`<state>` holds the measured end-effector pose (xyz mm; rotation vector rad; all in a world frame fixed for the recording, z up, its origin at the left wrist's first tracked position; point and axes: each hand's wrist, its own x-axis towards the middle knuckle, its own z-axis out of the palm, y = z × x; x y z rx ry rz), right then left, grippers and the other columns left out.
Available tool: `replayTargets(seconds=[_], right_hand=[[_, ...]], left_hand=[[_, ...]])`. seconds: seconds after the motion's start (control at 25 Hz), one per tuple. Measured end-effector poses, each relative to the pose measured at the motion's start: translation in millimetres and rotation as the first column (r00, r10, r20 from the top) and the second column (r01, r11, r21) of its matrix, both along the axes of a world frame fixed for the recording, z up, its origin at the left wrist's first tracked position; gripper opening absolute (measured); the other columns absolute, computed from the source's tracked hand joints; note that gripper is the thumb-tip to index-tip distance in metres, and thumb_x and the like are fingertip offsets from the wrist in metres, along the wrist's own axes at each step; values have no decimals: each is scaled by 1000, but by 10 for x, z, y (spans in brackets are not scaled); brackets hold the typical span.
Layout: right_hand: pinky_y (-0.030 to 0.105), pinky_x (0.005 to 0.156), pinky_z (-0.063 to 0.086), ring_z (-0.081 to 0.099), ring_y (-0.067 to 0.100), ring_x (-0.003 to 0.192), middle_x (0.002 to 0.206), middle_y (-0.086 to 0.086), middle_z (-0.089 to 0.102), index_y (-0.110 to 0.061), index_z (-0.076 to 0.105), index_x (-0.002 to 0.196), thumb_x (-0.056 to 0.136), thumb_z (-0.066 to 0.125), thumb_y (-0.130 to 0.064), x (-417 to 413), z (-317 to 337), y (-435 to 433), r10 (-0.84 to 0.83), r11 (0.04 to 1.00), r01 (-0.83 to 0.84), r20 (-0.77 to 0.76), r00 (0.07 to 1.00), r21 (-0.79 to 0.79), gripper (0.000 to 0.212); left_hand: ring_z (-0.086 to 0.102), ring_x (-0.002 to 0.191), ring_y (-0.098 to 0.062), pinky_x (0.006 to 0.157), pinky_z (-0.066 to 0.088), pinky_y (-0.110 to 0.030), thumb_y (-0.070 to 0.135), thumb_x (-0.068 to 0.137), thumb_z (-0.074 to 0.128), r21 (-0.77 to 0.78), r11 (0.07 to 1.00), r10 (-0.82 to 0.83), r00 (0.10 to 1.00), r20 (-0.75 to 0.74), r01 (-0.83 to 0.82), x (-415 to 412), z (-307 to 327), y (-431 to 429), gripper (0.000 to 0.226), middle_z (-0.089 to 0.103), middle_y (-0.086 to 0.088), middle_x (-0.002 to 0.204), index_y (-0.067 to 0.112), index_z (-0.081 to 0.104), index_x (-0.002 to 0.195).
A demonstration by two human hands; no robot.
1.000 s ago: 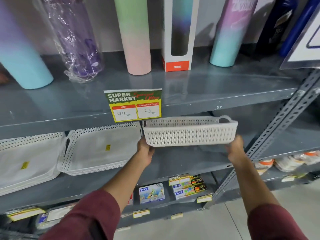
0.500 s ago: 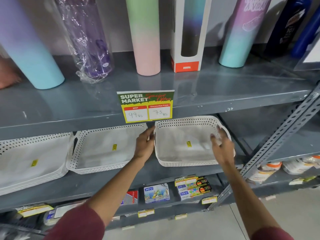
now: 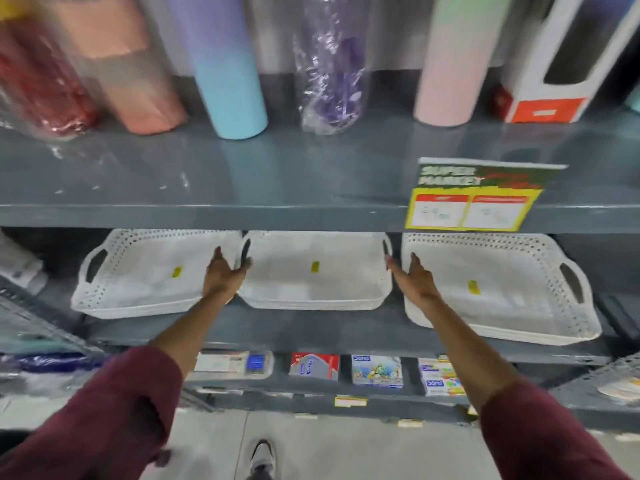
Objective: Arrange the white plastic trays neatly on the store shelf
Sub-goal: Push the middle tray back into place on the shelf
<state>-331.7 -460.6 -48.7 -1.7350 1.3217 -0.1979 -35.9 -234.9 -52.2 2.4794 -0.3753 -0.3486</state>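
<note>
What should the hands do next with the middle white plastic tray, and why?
Probably grip its ends and slide it rightward: the left hand and right hand flank the middle white plastic tray, and a wider gap separates it from the rightmost white plastic tray.

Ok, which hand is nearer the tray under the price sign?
Right. The right hand is at the left rim of that tray; the left hand is beyond the middle tray, at its left edge.

white trays | three, perforated, side by side | middle shelf
</note>
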Motion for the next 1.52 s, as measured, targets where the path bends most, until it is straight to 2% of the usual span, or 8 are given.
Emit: replayTargets(seconds=[0.12, 0.28, 0.56, 0.76, 1.04, 1.16, 1.32, 1.52], right_hand=[[39, 107, 36, 44, 41, 135, 149, 22, 44, -15, 23, 154, 99, 39, -46, 273, -76, 0, -39, 996, 41, 32, 999, -77, 65], [37, 72, 32, 55, 47, 110, 116, 28, 64, -11, 47, 131, 103, 28, -28, 400, -193, 60, -61, 980, 68, 46, 997, -186, 38], [49, 73, 51, 64, 53, 85, 90, 36, 66, -18, 30, 148, 103, 27, -25, 319, -278, 233, -6, 928, -24, -77, 997, -373, 45], [50, 76, 54, 65, 53, 96, 112, 35, 66, -15, 23, 153, 104, 26, -25, 145, -222, 441, 33, 910, -65, -87, 996, -409, 50], [44, 67, 54, 67, 49, 86, 105, 31, 69, -15, 31, 146, 104, 27, -25, 154, -257, 372, 9, 926, -35, -70, 998, -377, 44], [44, 85, 46, 58, 49, 107, 118, 32, 61, -3, 48, 126, 101, 31, -15, 392, -249, 52, -50, 958, 24, -82, 995, -286, 32], [34, 111, 29, 42, 33, 136, 148, 17, 47, -6, 49, 136, 98, 41, -8, 595, -309, -193, -54, 981, 51, -10, 998, -189, 39], [29, 108, 27, 40, 34, 139, 148, 18, 46, -3, 45, 141, 100, 38, -8, 635, -265, -217, -75, 959, 92, 73, 994, -269, 42]], left_hand=[[42, 139, -38, 114, 36, -42, 53, 96, 44, 139, 973, -175, 982, -67, 183, 200, -141, -108, 72, 38, -14, 156, 14, 26, 154], [49, 129, -40, 105, 41, -45, 37, 102, 31, 181, 964, -200, 980, 16, 194, 239, -209, -104, 46, 51, -13, 146, 19, 40, 144], [58, 116, -45, 97, 46, -48, 51, 101, 27, 73, 983, -176, 981, 81, 170, -75, -234, 283, 50, 67, -16, 126, 30, 47, 142], [58, 119, -41, 101, 44, -50, 44, 103, 28, 42, 979, -202, 974, 101, 199, -262, -267, 521, 49, 67, -11, 130, 26, 45, 145], [60, 113, -45, 95, 47, -51, 40, 103, 31, 25, 982, -191, 976, 109, 189, -182, -233, 349, 45, 69, -18, 124, 25, 48, 142], [54, 120, -46, 100, 42, -48, 36, 103, 31, 91, 985, -152, 986, 68, 145, 9, -190, 8, 45, 60, -22, 134, 14, 51, 136], [46, 134, -40, 110, 37, -44, 39, 95, 39, 37, 998, -51, 997, -58, 53, 242, -193, -255, 53, 51, -16, 146, 16, 48, 142], [47, 132, -42, 108, 38, -45, 40, 100, 35, 76, 996, -37, 999, -25, 39, 242, -145, -317, 50, 52, -20, 143, 10, 50, 138]])
